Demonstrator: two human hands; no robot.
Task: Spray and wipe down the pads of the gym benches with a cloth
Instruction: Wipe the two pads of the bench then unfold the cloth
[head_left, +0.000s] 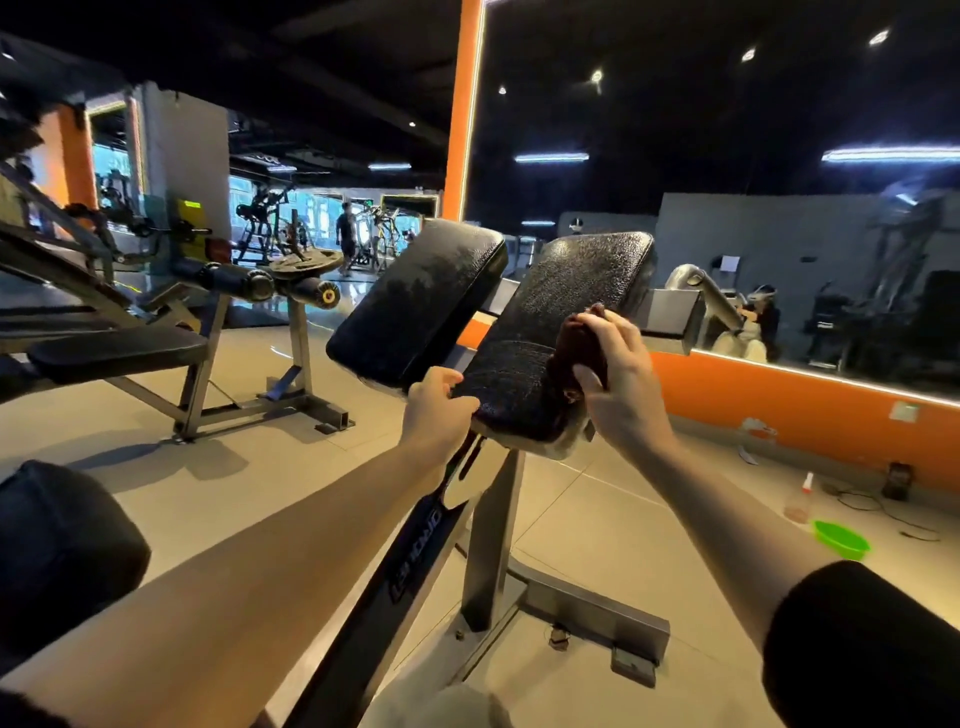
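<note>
We see one bit of text only: white lettering on the black slanted frame bar (415, 551) under the pads, running along the bar and upside down from our view. We can't make out the word w/ any certainty. Small paper on the mirror (729, 263) and the wall plate (904, 411) are too small to read.

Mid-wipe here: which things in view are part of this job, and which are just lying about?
Job:
right pad, under the cloth
dark red cloth, gripped by the right hand
left hand, gripping the pad's lower edge
left pad, wet-looking
spray bottle on the floor

Lying about:
green bowl
weight plate on the far bench
cable
</note>
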